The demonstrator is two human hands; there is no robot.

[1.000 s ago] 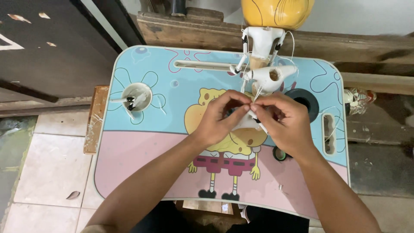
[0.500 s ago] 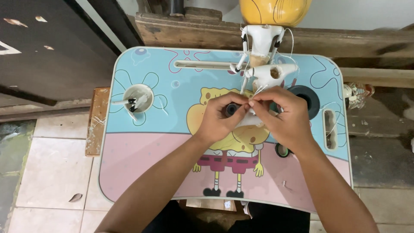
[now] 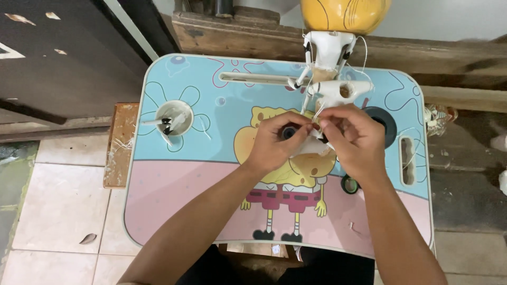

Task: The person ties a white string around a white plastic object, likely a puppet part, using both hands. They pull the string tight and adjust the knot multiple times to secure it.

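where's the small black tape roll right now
In the head view, the small black tape roll lies on the cartoon-printed table, right of centre, just beneath the right hand.

— How are the hands placed?
— Left hand [image 3: 277,142] and right hand [image 3: 351,138] meet fingertip to fingertip, fingers curled and pinched together.
— And the arms?
— Both bare forearms angle inward from below.
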